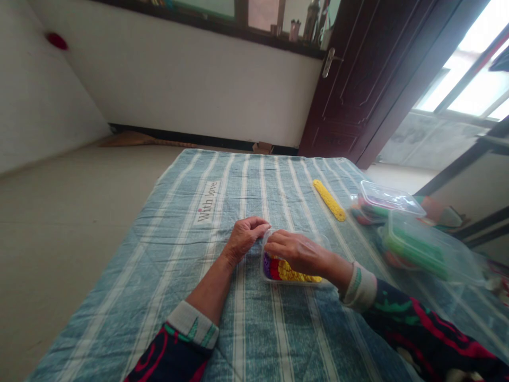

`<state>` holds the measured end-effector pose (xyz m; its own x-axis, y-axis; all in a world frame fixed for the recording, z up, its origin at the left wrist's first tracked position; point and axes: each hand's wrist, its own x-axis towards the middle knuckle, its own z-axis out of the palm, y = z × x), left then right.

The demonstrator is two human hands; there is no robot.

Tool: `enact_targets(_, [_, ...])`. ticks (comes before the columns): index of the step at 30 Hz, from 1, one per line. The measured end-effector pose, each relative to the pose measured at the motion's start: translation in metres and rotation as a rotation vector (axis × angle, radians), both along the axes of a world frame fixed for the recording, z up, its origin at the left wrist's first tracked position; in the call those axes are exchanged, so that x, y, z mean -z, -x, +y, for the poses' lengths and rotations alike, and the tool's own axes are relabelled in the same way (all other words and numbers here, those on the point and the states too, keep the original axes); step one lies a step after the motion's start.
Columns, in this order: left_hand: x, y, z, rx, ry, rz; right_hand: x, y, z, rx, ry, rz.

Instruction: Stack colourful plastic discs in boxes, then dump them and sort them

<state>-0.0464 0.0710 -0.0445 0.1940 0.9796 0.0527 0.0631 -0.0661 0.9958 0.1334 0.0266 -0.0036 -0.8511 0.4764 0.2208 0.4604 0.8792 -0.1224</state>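
A small clear plastic box (274,277) holding purple, red and yellow crochet pieces lies on the striped blue cloth (254,329) in the middle. My left hand (243,239) has its fingers curled and pinches the box's far left corner. My right hand (296,252) lies across the top of the box with fingers pressed on its lid or rim, covering most of it. A yellow crochet strip (329,199) lies apart, farther back on the right.
Two clear lidded containers (387,200) (421,249) with colourful pieces stand at the right edge of the cloth. A dark wooden door (358,79) is behind, bare floor (59,212) at left, and a window ledge with bottles along the back wall.
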Motion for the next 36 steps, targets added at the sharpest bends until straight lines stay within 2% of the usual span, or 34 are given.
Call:
enact_targets(7, [-0.001,0.000,0.000,0.002,-0.007,0.011,0.004,-0.004,-0.002,0.035,0.012,0.091])
enact_targets(10, [-0.001,0.000,0.000,-0.003,-0.006,0.009,0.006,-0.005,-0.005,0.098,-0.039,0.076])
enact_targets(12, [0.000,0.000,0.000,-0.004,-0.001,0.006,0.006,-0.005,-0.009,0.207,-0.076,0.020])
enact_targets(14, [0.000,0.000,0.000,-0.001,0.004,0.002,0.007,-0.005,-0.013,0.364,-0.046,-0.043])
enact_targets(16, [0.001,0.000,0.001,0.000,0.010,-0.001,0.007,-0.006,-0.014,0.499,0.066,-0.076])
enact_targets(18, [0.001,0.000,0.001,-0.001,0.014,-0.001,0.006,-0.007,-0.013,0.562,0.206,-0.067])
enact_targets(20, [0.001,0.000,0.001,-0.004,0.017,-0.001,0.004,-0.007,-0.010,0.577,0.313,-0.042])
enact_targets(22, [0.001,0.000,0.001,-0.007,0.017,-0.002,0.001,-0.005,-0.008,0.586,0.356,-0.039])
enact_targets(26, [0.002,0.000,0.001,-0.010,0.018,-0.007,-0.002,0.001,-0.008,0.620,0.348,-0.070])
enact_targets(31, [0.002,-0.001,0.001,-0.011,0.027,-0.017,-0.001,0.004,-0.009,0.628,0.427,0.049])
enact_targets(36, [-0.003,0.002,-0.002,0.004,0.047,-0.025,0.001,0.003,-0.007,0.630,0.433,0.096])
